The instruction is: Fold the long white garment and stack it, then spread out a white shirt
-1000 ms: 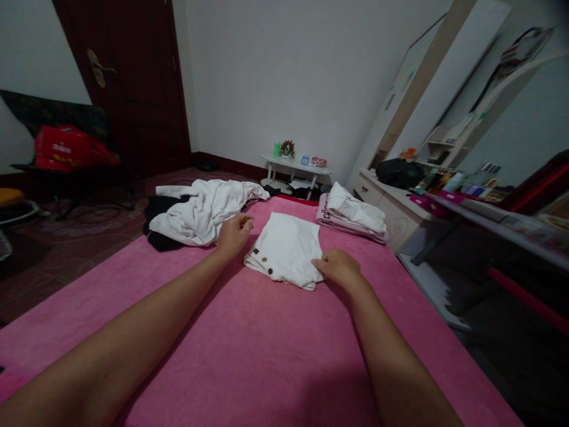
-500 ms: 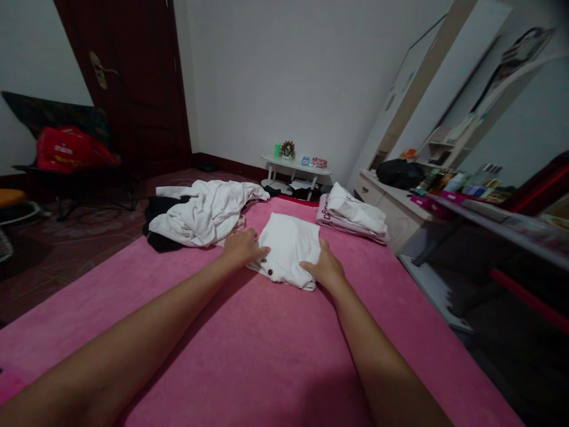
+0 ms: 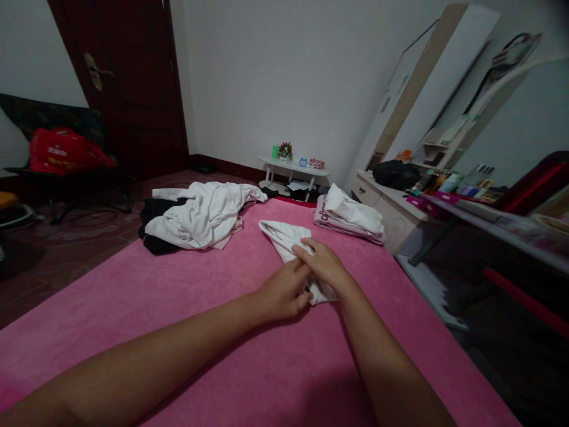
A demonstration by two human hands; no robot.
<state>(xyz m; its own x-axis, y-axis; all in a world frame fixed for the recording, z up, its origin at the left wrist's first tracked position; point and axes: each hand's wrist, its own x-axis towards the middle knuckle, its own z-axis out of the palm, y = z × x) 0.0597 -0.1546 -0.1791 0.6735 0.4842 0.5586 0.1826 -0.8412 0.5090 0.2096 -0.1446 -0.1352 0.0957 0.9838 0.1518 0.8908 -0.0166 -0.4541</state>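
Now, head view:
Left hand (image 3: 284, 293): grip clenched on the near end of the folded white cloth garment (image 3: 288, 243).
Right hand (image 3: 323, 264): fingers pressing on top of it.
Garment place: middle of the pink bed cover (image 3: 200, 332).

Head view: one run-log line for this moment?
left hand: grips white garment | right hand: on it | pink bed cover | folded stack
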